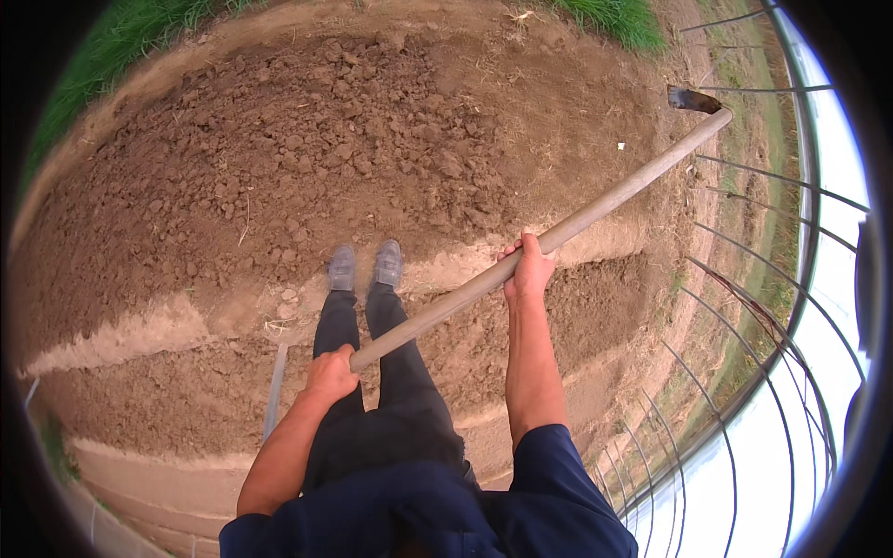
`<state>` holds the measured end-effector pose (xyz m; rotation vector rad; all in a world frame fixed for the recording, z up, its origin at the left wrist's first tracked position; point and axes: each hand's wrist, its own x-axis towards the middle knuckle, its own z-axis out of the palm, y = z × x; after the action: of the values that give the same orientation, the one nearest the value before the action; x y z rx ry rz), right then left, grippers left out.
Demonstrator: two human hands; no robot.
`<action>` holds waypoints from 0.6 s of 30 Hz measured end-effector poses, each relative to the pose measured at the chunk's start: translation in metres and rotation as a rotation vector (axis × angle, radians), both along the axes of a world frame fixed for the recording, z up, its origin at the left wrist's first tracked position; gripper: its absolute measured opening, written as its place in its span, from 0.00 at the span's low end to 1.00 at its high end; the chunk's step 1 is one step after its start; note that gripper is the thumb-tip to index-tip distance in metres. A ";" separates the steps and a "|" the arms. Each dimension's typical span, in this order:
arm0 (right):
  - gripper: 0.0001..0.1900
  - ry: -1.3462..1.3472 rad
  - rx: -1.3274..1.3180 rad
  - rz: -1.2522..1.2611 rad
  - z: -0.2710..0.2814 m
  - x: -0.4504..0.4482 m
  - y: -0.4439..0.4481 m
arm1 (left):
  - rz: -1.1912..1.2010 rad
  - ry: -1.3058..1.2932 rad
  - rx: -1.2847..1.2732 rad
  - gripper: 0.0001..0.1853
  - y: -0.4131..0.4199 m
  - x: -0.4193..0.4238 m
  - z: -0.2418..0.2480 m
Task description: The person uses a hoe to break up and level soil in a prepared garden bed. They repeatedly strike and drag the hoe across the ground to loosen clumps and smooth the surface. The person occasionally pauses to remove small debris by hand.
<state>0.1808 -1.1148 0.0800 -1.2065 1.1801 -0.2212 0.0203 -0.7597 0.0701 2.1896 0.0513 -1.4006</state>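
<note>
A hoe with a long wooden handle (446,307) slants across my body, rising to the right. My left hand (333,373) is closed around the handle's near end, in front of my thighs. Farther up the shaft, my right hand (528,264) grips it at about the middle. The dark metal hoe blade (694,100) is at the far upper right, appearing raised, its pale edge turned left. Broken, cloddy brown soil (349,139) spreads ahead of my shoes (342,267). To its right lies smoother soil (572,118) with bits of straw.
Thin curved metal rods (767,261) of a frame line the right side. Green grass (118,63) borders the bed at upper left, with another clump (614,21) at the top. A low pale earth ridge (139,331) runs beside my feet. A grey strip (276,390) stands near my left arm.
</note>
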 end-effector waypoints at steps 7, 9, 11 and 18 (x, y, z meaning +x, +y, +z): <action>0.13 0.296 -0.186 0.095 -0.077 0.001 -0.003 | 0.103 0.142 -0.081 0.19 -0.049 0.031 0.019; 0.15 0.305 -0.021 0.121 -0.128 -0.051 0.078 | 0.076 0.078 0.081 0.15 0.018 -0.019 0.003; 0.15 0.543 0.181 0.139 -0.170 -0.137 0.177 | 0.039 0.077 0.153 0.12 0.113 -0.099 0.009; 0.11 0.506 0.542 0.163 -0.145 -0.117 0.135 | -0.079 0.127 0.292 0.17 0.105 -0.104 0.107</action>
<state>0.0641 -0.9795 -0.0654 -0.8836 1.4424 0.5286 -0.0841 -0.6549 0.1770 2.3535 0.2310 -1.6642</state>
